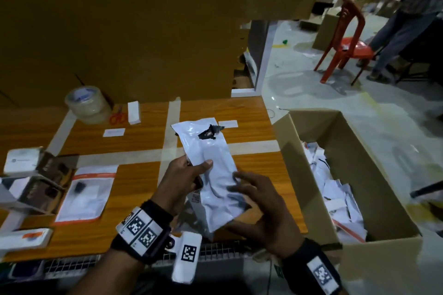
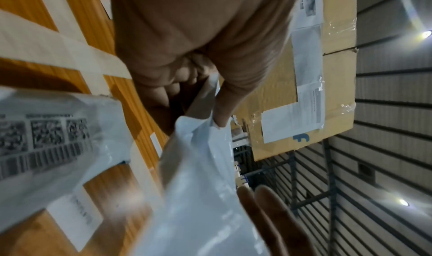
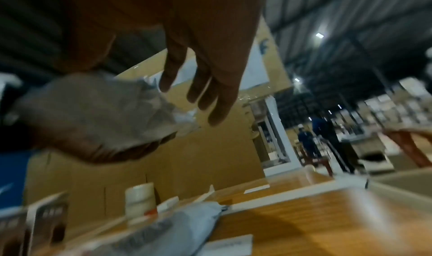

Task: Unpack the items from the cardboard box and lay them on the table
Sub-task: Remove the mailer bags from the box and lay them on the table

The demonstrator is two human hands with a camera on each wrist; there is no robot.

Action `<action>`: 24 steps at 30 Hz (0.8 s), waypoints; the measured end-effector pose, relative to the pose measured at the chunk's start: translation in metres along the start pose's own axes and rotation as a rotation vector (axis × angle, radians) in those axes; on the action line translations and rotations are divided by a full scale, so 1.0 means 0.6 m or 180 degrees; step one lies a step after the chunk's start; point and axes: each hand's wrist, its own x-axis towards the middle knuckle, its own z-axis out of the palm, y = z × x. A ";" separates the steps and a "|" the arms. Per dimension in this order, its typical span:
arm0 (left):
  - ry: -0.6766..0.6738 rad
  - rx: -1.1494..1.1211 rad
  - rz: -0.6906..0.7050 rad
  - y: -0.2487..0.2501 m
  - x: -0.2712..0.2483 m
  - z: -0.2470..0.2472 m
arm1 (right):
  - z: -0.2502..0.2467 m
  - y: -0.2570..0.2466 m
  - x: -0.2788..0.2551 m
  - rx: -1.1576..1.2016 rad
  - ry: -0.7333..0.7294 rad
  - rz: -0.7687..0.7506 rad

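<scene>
Mailer (image 1: 211, 170): white plastic pouch held in the air above the near middle of the bench (image 1: 143, 199), its far end torn, something black showing at the tear (image 1: 209, 132)
Left hand (image 1: 182, 181): pinching the mailer's left edge, thumb on top and fingers curled under
Right hand (image 1: 261, 208): fingers straight and spread, lying flat against the mailer's near right side; it supports the mailer and does not grip it
Box (image 1: 345, 175): open on the floor, right of the bench, with more white packets left inside
Risk, slip: only one hand truly clamps the slick film; if the pinch eases, the mailer may slide off the flat right hand and fall at the near edge
Risk, tear: the rip faces the far side; tipping that end down could let the contents creep out or widen the hole
Risk, overlap: a red-edged pouch (image 1: 84, 196) and small cartons (image 1: 28, 175) crowd the near left; setting down there could cover or push them
Risk, placement: free wood lies between the tape lines (image 1: 172, 127) in the middle; landing across a line may leave the mailer out of its cell, if the lines mark cells
Far left: tape rolls (image 1: 88, 105) and scissors (image 1: 118, 116) lie well apart from the mailer, so they are unlikely to be struck
</scene>
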 end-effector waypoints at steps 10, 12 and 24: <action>-0.0343 0.0382 0.0264 0.064 0.086 -0.034 | -0.017 0.050 0.179 0.2007 -0.0355 0.2207; 0.0124 0.1190 0.0523 0.079 0.114 -0.074 | -0.013 0.082 0.219 0.1787 -0.0126 0.2449; 0.0481 0.2740 0.0007 0.042 0.224 -0.254 | 0.144 0.226 0.478 0.0548 -0.0337 0.3400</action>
